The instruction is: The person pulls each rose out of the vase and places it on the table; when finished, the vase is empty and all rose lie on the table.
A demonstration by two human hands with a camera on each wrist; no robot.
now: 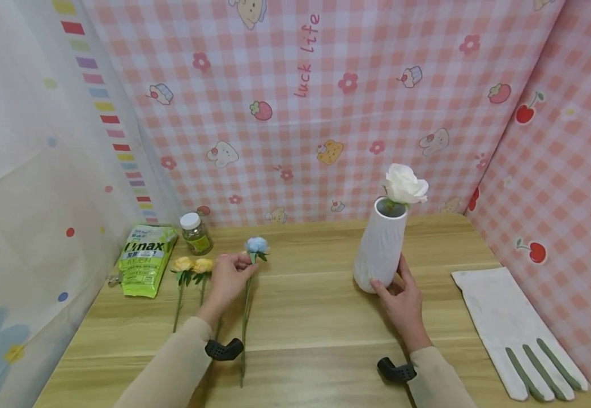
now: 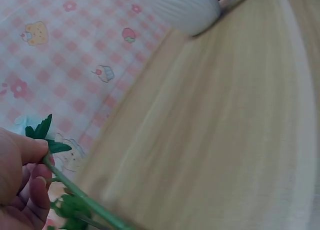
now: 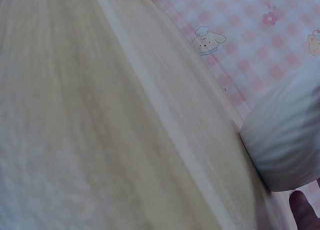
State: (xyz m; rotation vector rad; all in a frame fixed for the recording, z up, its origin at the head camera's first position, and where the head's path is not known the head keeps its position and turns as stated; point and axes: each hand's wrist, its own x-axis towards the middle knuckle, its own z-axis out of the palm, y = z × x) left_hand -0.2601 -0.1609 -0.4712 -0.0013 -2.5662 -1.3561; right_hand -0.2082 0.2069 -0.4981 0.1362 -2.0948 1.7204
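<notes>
My left hand (image 1: 230, 281) pinches the green stem of a blue artificial flower (image 1: 256, 245) just below its bloom. In the left wrist view, thumb and finger meet on that stem (image 2: 85, 197) beside the dark green leaves (image 2: 45, 132). A white ridged vase (image 1: 381, 246) stands at the right, with a white rose (image 1: 405, 184) rising from its mouth. Low on the vase, my right hand (image 1: 404, 306) grips it, thumb in front and fingers partly hidden behind. Two yellow flowers (image 1: 183, 264) lie left of my left hand, which covers part of their neighbouring stems.
Behind the yellow flowers are a green Umax packet (image 1: 144, 260) and a small jar (image 1: 196, 234) with a white lid. A white glove (image 1: 509, 323) with green-striped fingers lies on the wooden table (image 1: 315, 317) at the right. Checked pink cloth (image 1: 295, 124) hangs along the back edge.
</notes>
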